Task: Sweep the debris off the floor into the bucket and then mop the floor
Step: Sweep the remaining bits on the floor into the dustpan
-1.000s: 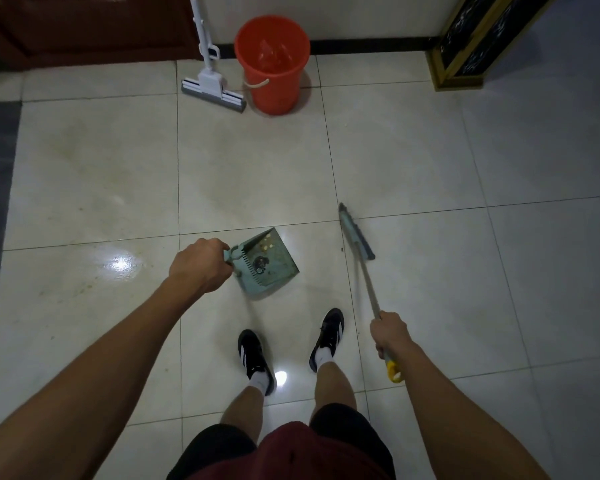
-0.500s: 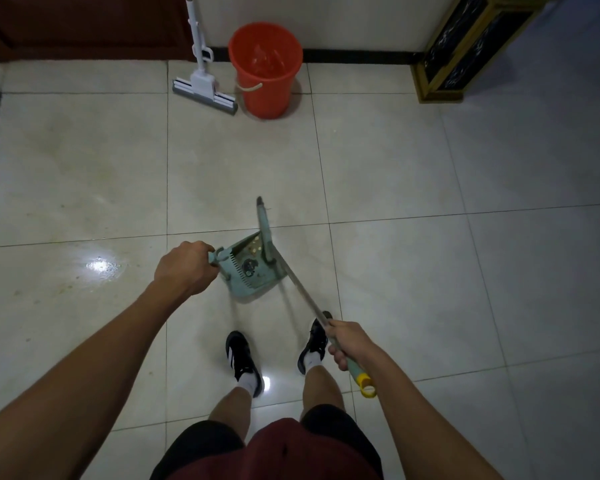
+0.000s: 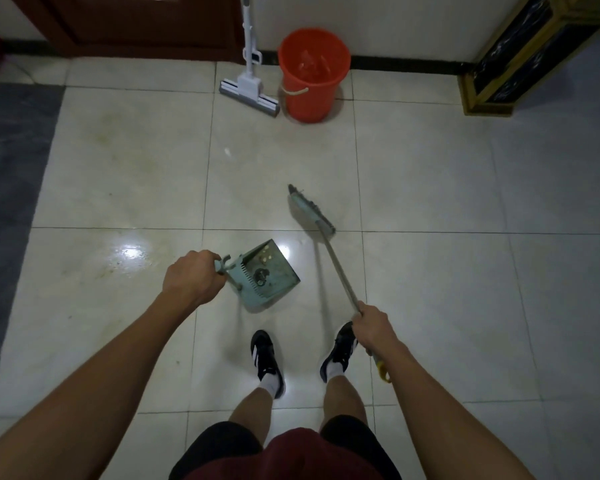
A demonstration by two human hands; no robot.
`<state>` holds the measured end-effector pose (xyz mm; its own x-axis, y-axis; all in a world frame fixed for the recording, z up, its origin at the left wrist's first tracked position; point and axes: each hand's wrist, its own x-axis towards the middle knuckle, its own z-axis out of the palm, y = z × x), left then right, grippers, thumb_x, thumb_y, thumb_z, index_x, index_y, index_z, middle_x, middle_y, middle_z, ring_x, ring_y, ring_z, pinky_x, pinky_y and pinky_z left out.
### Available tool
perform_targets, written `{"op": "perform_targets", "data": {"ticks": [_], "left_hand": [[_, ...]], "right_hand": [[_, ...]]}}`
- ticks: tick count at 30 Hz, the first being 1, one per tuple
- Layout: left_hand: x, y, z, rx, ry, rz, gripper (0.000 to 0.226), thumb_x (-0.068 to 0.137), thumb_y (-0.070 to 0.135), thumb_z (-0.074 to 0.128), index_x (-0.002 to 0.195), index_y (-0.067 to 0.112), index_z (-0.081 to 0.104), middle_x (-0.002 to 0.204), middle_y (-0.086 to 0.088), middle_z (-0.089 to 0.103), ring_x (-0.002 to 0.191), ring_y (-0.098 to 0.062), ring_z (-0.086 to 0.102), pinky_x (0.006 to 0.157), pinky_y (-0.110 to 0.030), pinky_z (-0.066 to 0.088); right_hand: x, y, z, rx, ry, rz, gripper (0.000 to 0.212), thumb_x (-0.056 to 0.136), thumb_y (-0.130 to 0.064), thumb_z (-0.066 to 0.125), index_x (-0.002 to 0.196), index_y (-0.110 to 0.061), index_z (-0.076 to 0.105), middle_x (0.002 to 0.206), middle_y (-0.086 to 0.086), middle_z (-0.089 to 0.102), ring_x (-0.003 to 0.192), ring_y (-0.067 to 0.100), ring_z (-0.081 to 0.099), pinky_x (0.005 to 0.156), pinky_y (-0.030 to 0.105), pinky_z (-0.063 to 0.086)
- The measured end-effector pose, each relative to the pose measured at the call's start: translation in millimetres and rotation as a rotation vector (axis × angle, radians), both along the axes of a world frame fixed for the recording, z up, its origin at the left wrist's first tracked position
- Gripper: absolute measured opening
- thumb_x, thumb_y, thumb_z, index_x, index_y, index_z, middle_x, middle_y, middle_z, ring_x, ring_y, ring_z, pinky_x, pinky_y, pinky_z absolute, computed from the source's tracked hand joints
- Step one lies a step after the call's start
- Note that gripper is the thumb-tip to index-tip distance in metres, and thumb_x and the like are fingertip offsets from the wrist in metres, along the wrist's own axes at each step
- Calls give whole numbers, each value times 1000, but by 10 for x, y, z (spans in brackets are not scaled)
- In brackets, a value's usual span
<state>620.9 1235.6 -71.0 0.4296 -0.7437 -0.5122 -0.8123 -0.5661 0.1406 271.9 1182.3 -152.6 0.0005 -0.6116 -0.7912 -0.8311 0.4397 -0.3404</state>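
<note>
- Partly, things hide: the mop point(image 3: 249, 77) handle runs out past the top of the view, the cabinet point(image 3: 520, 53) in the far right corner is cut off, and the fingers of both hands curl out of sight under their handles.
- Left hand point(image 3: 193, 277) is wrapped around the dustpan point(image 3: 269, 273) handle; the pan hangs tilted just above the floor point(image 3: 430, 168), near its middle, ahead of the feet.
- Inside the dustpan lie a few pale crumbs near its far corner and one dark clump near the comb teeth; what the clump is cannot be made out.
- Right hand point(image 3: 371, 329) grips the broom point(image 3: 312, 211) shaft low down; a yellow tip shows behind the wrist. The broom head sits just beyond and to the right of the dustpan, apart from it.
- One red bucket point(image 3: 312, 74) stands at the far edge by the wall; its contents are unclear.
- One mop leans just beside the bucket's left, its head on the floor.
- One small white speck point(image 3: 227, 151) lies between mop and dustpan.
- Two black shoes point(image 3: 266, 358) stand on the near tiles.
</note>
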Motion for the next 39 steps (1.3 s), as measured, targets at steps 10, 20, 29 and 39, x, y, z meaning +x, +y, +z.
{"op": "perform_targets", "data": {"ticks": [10,20,29,39], "left_hand": [[37,-126,3,-40,63,20,9,87,29,64,81,25,69,74,-1,67,68,-24,64,69,-37,59],[-380,-732,260,-33,28,-25,9,83,31,66,86,25,71,80,-2,69,74,-27,66,71,-37,59],[-1122,-1629,622,-123,17,48,12,82,32,66,86,24,74,74,-2,68,70,-27,65,70,-37,59],[-1500,-2846,744,-213,46,97,9,85,31,67,85,25,73,75,-1,66,70,-26,63,66,-35,54]], "right_hand": [[332,193,200,362,-122,-214,42,98,-9,39,137,-14,55,64,9,49,40,16,39,37,20,33],[-231,-253,736,292,-262,-387,28,98,-13,43,110,-26,64,59,9,48,40,14,35,42,21,29],[-1130,-1381,958,150,-293,-408,28,97,-8,38,95,-22,61,57,8,44,41,15,35,42,21,30],[-1543,-2888,1026,0,-203,-352,28,95,-4,37,102,-6,63,56,12,47,41,19,40,43,25,34]]}}
